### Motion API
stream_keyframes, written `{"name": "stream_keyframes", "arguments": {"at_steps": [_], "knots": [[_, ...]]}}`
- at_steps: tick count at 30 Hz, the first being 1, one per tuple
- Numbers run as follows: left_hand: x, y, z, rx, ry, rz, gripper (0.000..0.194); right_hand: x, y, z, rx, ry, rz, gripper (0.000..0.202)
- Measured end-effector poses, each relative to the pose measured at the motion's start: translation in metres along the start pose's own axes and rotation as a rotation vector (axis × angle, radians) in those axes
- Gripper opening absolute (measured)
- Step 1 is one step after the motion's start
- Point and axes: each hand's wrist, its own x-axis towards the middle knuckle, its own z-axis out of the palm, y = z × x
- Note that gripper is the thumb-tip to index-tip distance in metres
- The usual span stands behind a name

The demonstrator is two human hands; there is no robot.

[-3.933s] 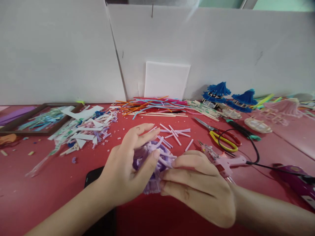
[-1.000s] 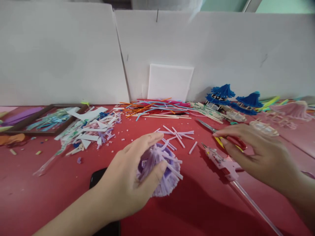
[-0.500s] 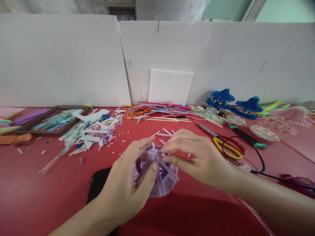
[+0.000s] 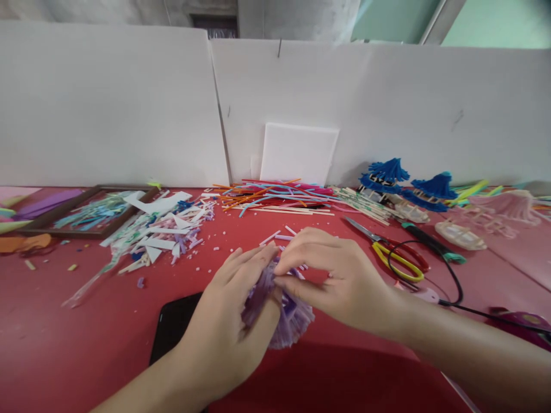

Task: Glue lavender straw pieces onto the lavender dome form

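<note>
Hands (image 4: 228, 315) (image 4: 344, 281) hold purple model (image 4: 293, 328); frame (image 4: 92, 234) surrounds blue strips (image 4: 92, 212).

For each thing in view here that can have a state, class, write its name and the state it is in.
Left hand, cupped around purple piece
Right hand, fingertips together at its top
Purple piece, held, partly hidden
Scissors, lying unheld
Phone, flat, dark, partly covered
White card, leaning
Brown frame, lying flat
Coloured sticks, loosely heaped
</note>
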Motion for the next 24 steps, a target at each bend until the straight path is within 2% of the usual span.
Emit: {"name": "stream_keyframes", "arguments": {"at_steps": [9, 13, 24], "knots": [[0.0044, 0.0017, 0.0002, 0.047, 0.03, 0.005, 0.036, -0.0025, -0.0002, 0.002, 0.013, -0.03, 0.101, 0.005], [0.004, -0.0005, 0.0, 0.03, 0.007, -0.001, 0.034, -0.0024, -0.0027, 0.0013, 0.021, -0.037, 0.122, 0.005], [0.0031, 0.0011, -0.0009, 0.049, 0.031, 0.02, 0.033, -0.0018, -0.0056, 0.0036, 0.002, -0.025, 0.123, 0.008]]}}
